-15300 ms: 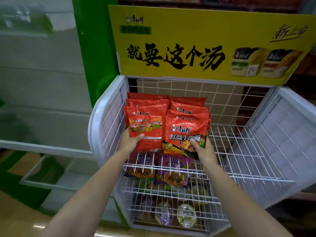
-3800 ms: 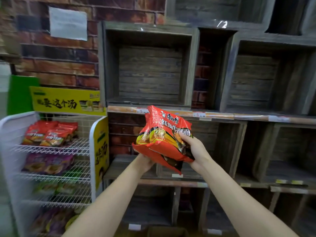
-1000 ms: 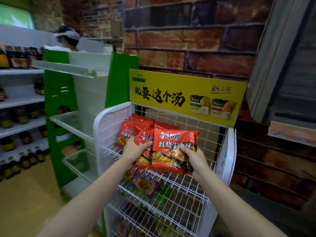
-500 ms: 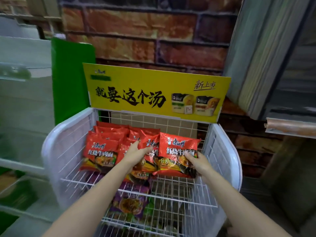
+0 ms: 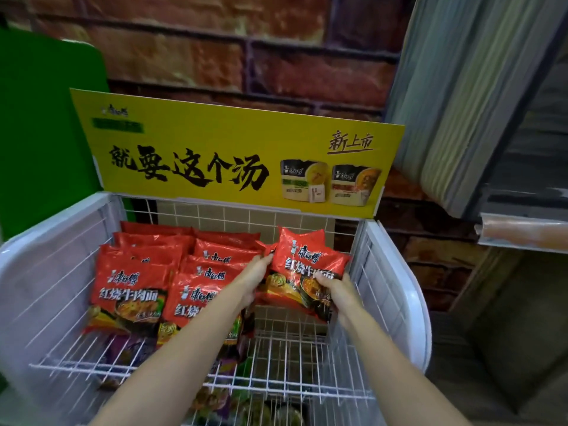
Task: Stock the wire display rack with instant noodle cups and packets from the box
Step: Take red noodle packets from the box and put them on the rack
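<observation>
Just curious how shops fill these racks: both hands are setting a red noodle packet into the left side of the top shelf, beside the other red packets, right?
Not quite. The head view shows both hands, left and right, setting the red noodle packet into the right side of the top shelf, beside the other red packets.

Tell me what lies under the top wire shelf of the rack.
Through the top wire shelf, purple packets show on the tier below; lower, greenish items blur. The red noodle packets hide the rest.

Red packets [image 5: 307,265]; white rack [image 5: 396,290]; yellow sign [image 5: 215,142]
</observation>
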The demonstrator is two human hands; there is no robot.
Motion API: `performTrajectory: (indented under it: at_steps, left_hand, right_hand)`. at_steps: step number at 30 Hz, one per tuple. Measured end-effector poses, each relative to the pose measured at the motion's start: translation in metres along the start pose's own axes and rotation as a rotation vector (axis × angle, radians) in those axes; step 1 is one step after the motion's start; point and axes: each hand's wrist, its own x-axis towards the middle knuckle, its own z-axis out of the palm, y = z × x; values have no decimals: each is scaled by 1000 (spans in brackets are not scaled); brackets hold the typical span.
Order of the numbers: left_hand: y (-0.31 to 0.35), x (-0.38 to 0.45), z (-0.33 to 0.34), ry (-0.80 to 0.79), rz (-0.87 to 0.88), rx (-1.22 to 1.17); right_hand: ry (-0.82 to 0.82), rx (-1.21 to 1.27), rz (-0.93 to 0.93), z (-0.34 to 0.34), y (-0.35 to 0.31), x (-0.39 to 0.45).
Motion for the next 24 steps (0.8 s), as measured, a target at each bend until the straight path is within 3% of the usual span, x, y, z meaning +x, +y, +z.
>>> performTrajectory:
  at_steps: [7, 16, 24]
  left_hand:
    - [-3, 30, 17, -37, -82, 5]
    - [14, 33, 25, -34, -27, 162]
    - [19, 2, 23, 56, 243, 301]
  right_hand:
    - [113, -78, 36, 0, 22, 32]
    - [88, -275, 55, -3, 24, 37]
    - [203, -285, -16, 7, -3, -30]
